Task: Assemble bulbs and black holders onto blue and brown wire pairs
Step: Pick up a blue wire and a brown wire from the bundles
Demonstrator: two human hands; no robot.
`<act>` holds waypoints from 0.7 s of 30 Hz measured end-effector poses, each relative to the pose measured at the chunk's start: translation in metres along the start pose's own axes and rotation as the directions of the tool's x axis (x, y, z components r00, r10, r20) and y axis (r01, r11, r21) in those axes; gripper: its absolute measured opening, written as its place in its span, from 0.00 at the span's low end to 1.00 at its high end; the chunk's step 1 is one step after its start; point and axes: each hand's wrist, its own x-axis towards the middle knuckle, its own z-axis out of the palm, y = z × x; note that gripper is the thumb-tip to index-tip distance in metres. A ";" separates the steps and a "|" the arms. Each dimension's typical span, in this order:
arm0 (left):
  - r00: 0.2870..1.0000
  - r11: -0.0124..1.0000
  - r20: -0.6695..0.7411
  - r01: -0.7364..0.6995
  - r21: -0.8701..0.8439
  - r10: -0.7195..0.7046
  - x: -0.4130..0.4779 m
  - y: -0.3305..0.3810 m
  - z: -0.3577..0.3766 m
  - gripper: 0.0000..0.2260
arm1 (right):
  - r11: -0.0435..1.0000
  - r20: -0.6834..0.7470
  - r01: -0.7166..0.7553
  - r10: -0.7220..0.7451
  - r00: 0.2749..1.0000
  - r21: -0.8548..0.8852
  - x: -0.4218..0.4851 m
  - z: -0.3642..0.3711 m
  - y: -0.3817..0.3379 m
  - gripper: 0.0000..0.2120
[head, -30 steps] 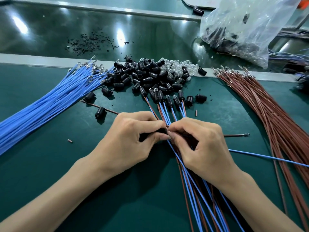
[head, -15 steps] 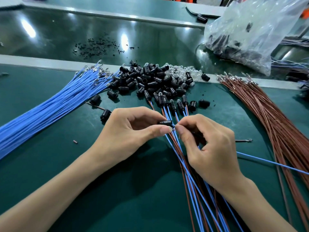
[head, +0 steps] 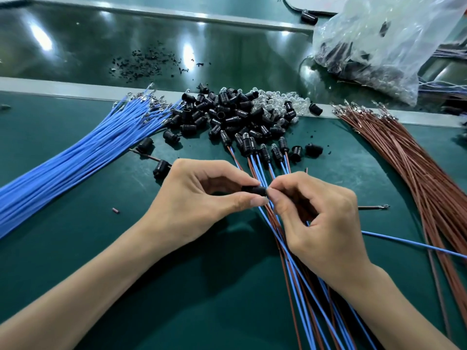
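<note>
From the head view, the left hand (head: 202, 198) pinched one black holder (head: 255, 190) between thumb and forefinger, nearer the person than the holder heap (head: 227, 114). The right hand (head: 318, 223), fingers curled, pinched that holder's other end; any wire in it was hidden. Blue wires (head: 83, 152) lay left of the heap, brown wires (head: 414, 168) right of it, clear bulbs (head: 278, 102) against its far right side.

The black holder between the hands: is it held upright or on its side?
On its side: the left hand pinches the black holder between thumb and forefinger, its end pointing across at the right hand.
</note>
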 end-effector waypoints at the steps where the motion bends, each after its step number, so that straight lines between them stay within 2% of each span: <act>1: 1.000 1.000 0.002 0.002 0.002 -0.002 0.000 0.000 0.000 0.08 | 1.000 0.003 0.003 -0.002 1.000 -0.007 0.000 0.001 0.000 0.04; 6: 1.000 1.000 -0.012 0.011 0.023 -0.011 -0.001 -0.001 0.000 0.07 | 1.000 0.012 -0.011 0.012 1.000 -0.016 -0.002 0.002 0.002 0.02; 13: 0.999 0.973 -0.034 -0.028 0.230 0.037 -0.001 -0.005 -0.001 0.07 | 0.995 0.026 -0.006 0.009 1.000 -0.102 0.001 0.004 0.006 0.01; 15: 0.994 0.959 -0.090 -0.036 0.281 0.063 0.000 -0.007 -0.002 0.04 | 0.988 0.016 -0.001 0.003 1.000 -0.151 0.000 0.002 0.009 0.02; 18: 0.961 0.949 -0.268 0.022 0.315 0.066 0.003 -0.011 -0.007 0.09 | 0.972 -0.035 -0.043 0.036 0.999 -0.230 0.002 -0.006 0.018 0.03; 21: 0.959 0.941 -0.279 0.040 0.337 0.059 0.003 -0.010 -0.007 0.08 | 0.930 -0.048 -0.057 0.042 0.998 -0.364 0.003 -0.012 0.020 0.03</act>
